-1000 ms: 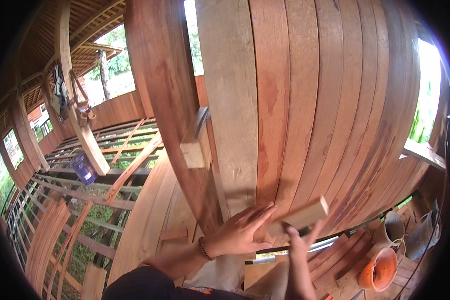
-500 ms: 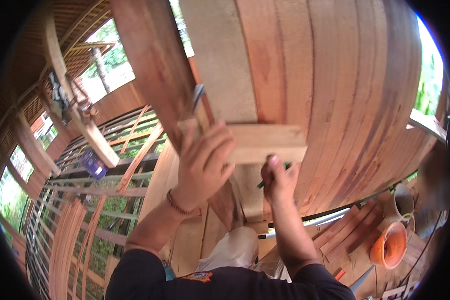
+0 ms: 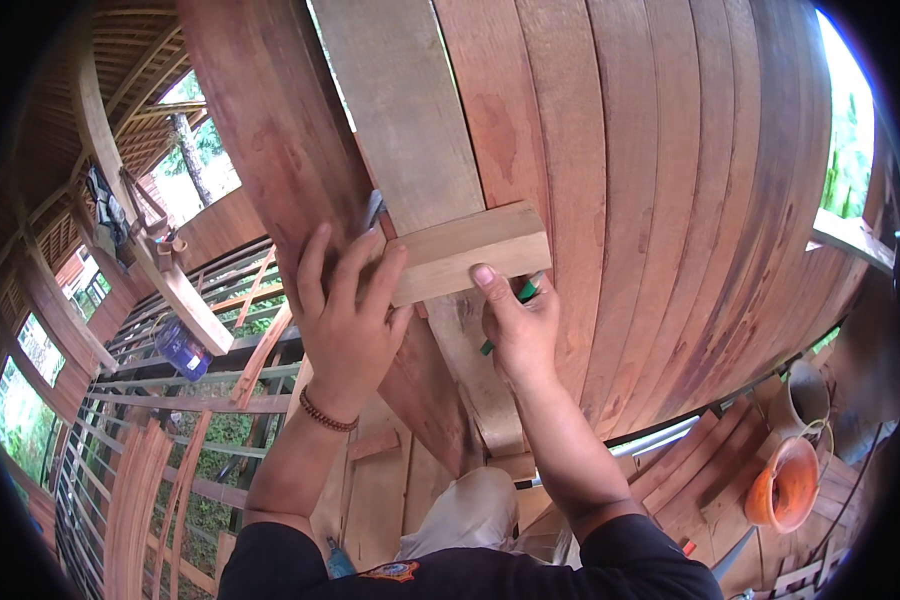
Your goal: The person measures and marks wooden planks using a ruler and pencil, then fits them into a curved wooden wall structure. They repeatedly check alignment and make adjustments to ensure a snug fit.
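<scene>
A short, pale wooden block (image 3: 470,250) lies across a greyish board (image 3: 400,120) in the wall of upright planks. Against the block's left end rests my left hand (image 3: 345,335), open, its fingers spread over the edge of a wide reddish-brown board (image 3: 260,130). My right hand (image 3: 525,330) is closed at the block's lower right, thumb pressed on its face. A slim green stick, apparently a pencil (image 3: 528,290), is tucked in that hand's fingers. Just above my left fingertips, a small bluish metal piece (image 3: 374,208) shows in the gap between boards; its kind is unclear.
At lower right stand an orange bucket (image 3: 782,485) and a grey bucket (image 3: 802,395), beside loose planks (image 3: 695,460). To the left runs an open floor frame of joists with long boards (image 3: 135,500) on it. A blue container (image 3: 183,350) sits near a slanting post (image 3: 185,290).
The block has shifted left in view and tilts more, right end higher. My left fingers have spread out from a more bent pose. My right hand has moved left with the block, keeping the green pencil.
</scene>
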`<state>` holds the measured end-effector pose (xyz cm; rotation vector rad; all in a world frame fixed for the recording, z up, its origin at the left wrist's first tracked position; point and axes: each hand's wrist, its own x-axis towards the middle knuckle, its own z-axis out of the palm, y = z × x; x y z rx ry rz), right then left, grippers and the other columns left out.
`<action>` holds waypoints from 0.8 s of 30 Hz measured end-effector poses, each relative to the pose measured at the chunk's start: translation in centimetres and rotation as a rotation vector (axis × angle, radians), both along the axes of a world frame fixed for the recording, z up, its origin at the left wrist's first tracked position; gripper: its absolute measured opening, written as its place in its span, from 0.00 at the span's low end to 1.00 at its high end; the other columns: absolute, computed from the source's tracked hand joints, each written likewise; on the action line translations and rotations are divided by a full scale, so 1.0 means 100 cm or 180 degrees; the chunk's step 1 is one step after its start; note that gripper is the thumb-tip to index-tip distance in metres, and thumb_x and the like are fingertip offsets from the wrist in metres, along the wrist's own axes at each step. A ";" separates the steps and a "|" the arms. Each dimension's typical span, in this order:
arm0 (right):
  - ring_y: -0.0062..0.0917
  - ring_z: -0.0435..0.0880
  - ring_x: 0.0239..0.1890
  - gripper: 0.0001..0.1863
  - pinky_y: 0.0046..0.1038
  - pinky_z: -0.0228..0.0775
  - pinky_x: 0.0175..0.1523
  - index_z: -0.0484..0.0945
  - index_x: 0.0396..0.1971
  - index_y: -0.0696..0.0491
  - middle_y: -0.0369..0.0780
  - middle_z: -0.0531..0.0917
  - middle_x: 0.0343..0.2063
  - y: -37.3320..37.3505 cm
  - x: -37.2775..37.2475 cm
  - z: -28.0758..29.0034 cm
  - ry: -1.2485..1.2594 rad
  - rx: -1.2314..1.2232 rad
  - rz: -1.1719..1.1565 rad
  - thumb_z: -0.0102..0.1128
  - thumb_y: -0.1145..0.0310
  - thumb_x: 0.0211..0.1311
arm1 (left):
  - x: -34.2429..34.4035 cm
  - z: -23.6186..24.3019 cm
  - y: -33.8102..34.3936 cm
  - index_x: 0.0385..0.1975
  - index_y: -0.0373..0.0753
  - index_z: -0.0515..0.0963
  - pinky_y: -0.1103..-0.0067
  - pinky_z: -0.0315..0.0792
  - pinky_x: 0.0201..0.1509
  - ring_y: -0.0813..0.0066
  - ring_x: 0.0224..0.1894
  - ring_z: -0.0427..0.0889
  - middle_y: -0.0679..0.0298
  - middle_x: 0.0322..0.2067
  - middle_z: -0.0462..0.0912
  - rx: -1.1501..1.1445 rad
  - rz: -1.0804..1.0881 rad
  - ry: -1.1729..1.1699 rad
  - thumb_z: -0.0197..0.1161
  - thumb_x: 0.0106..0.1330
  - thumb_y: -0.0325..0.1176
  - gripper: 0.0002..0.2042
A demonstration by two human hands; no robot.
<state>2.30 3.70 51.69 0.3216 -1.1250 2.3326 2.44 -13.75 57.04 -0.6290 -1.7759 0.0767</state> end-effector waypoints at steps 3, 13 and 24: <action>0.07 0.64 0.17 0.13 0.17 0.50 0.19 0.77 0.40 0.54 0.27 0.76 0.23 0.000 0.001 0.007 0.0009 -0.0031 -0.0056 0.72 0.64 0.65 | -0.001 0.002 0.008 0.53 0.48 0.82 0.58 0.64 0.70 0.48 0.68 0.65 0.67 0.58 0.77 0.0078 -0.0063 -0.0020 0.73 0.44 0.26 0.29; 0.23 0.83 0.48 0.23 0.26 0.76 0.54 0.72 0.53 0.63 0.43 0.85 0.45 -0.003 0.000 0.005 0.0137 -0.0134 0.0255 0.71 0.68 0.66 | 0.003 0.002 0.014 0.52 0.43 0.80 0.59 0.60 0.73 0.52 0.69 0.64 0.66 0.58 0.77 0.0168 0.0045 -0.0127 0.72 0.45 0.23 0.28; 0.22 0.82 0.50 0.26 0.26 0.75 0.54 0.70 0.55 0.62 0.43 0.84 0.47 -0.001 -0.011 -0.002 0.0409 -0.0025 0.0164 0.73 0.70 0.63 | 0.003 0.001 0.015 0.50 0.41 0.81 0.59 0.61 0.71 0.50 0.68 0.65 0.64 0.57 0.78 0.0086 0.0130 0.0021 0.67 0.46 0.25 0.25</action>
